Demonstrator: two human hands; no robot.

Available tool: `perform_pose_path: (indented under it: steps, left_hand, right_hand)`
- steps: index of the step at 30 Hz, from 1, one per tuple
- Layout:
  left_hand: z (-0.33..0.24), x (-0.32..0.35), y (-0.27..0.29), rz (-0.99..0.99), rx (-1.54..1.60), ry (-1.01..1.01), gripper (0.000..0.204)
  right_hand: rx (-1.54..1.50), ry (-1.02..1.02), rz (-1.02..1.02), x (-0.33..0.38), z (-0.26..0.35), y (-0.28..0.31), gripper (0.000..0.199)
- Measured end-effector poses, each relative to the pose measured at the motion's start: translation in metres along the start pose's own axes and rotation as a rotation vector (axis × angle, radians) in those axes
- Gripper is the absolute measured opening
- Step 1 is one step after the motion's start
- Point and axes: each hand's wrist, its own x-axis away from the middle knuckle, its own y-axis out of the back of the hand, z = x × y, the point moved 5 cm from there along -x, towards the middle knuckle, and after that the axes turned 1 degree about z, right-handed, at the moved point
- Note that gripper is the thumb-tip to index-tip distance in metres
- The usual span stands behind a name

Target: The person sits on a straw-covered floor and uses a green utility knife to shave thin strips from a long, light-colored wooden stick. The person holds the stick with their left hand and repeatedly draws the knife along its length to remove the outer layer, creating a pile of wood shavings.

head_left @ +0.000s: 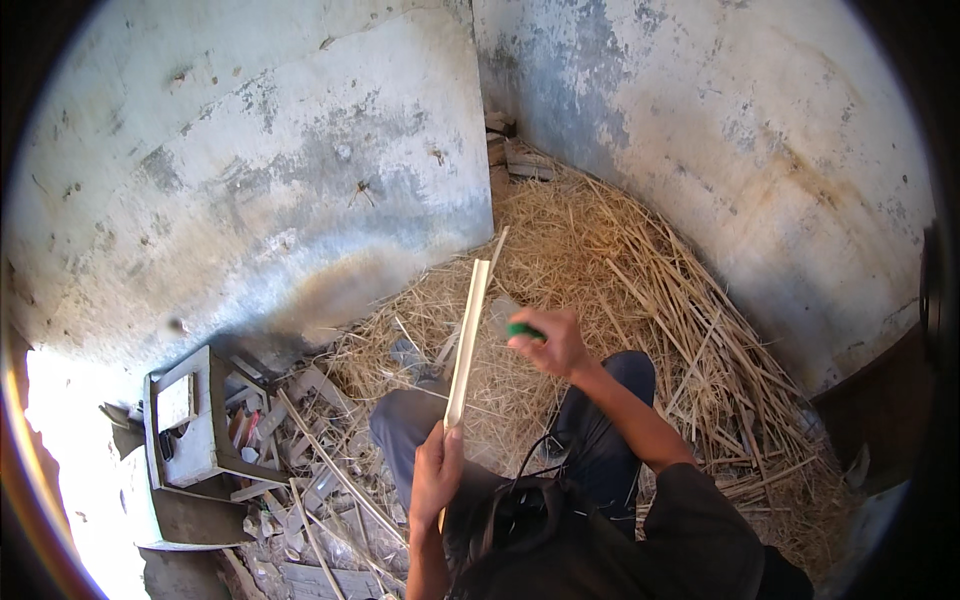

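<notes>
My left hand (437, 473) grips the lower end of a long pale split cane strip (467, 340), which stands almost upright and reaches up toward the wall. My right hand (549, 342) is closed on a knife with a green handle (522, 330), its grey blade blurred and lying against the strip near its upper half. Both hands are raised over my knees, in dark trousers.
A heap of straw and cane stalks (640, 290) fills the corner between two stained plaster walls. A small grey wooden stool (185, 425) lies to the left among scraps and offcuts (310, 480). Bricks (510, 155) are stacked in the far corner.
</notes>
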Motion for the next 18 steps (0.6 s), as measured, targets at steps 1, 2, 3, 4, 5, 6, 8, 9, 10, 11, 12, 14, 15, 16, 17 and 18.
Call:
perform_pose_path:
  steps: [1,2,3,4,5,6,8,9,10,11,12,14,15,16,17,18]
  left_hand:
    - [-0.005,-0.002,-0.002,-0.007,0.001,-0.023,0.023]
    - [-0.011,-0.004,-0.007,-0.01,0.004,-0.042,0.022]
    - [-0.016,-0.006,-0.01,-0.014,0.008,-0.061,0.02]
    - [-0.02,-0.009,-0.011,-0.028,-0.011,-0.084,0.02]
    - [-0.022,-0.012,-0.012,-0.044,-0.029,-0.103,0.019]
    - [-0.026,-0.015,-0.013,-0.06,-0.047,-0.122,0.019]
    - [-0.04,-0.017,-0.015,-0.096,-0.101,-0.126,0.019]
    - [-0.045,-0.016,-0.016,-0.111,-0.128,-0.129,0.019]
    - [-0.044,-0.016,-0.018,-0.118,-0.135,-0.129,0.019]
    - [-0.043,-0.017,-0.019,-0.13,-0.142,-0.131,0.02]
    - [-0.043,-0.017,-0.02,-0.142,-0.15,-0.134,0.02]
    - [-0.048,-0.015,-0.02,-0.14,-0.128,-0.115,0.021]
    - [-0.05,-0.014,-0.02,-0.137,-0.118,-0.105,0.021]
    - [-0.049,-0.014,-0.02,-0.126,-0.115,-0.102,0.021]
    - [-0.049,-0.014,-0.019,-0.117,-0.113,-0.099,0.021]
    - [-0.048,-0.015,-0.019,-0.108,-0.111,-0.095,0.021]
  right_hand:
    - [0.009,0.037,0.067,0.005,0.005,-0.01,0.044]
    - [0.019,0.07,0.137,0.011,0.011,-0.019,0.044]
    - [0.029,0.103,0.207,0.014,0.014,-0.025,0.044]
    - [0.049,0.136,0.213,0.015,0.017,-0.024,0.042]
    - [0.067,0.169,0.223,0.014,0.024,-0.022,0.04]
    - [0.085,0.202,0.231,0.013,0.029,-0.022,0.038]
    - [0.078,0.19,0.188,0.014,0.027,-0.023,0.038]
    - [0.076,0.183,0.165,0.015,0.026,-0.022,0.038]
    - [0.092,0.179,0.171,0.016,0.026,-0.021,0.038]
    - [0.107,0.179,0.178,0.015,0.026,-0.02,0.038]
    - [0.122,0.18,0.185,0.013,0.026,-0.018,0.038]
    - [0.133,0.192,0.176,0.013,0.027,-0.017,0.039]
    - [0.138,0.197,0.171,0.014,0.028,-0.017,0.039]
    - [0.141,0.201,0.162,0.013,0.029,-0.015,0.039]
    - [0.142,0.205,0.153,0.011,0.031,-0.014,0.04]
    - [0.143,0.208,0.144,0.01,0.031,-0.013,0.04]
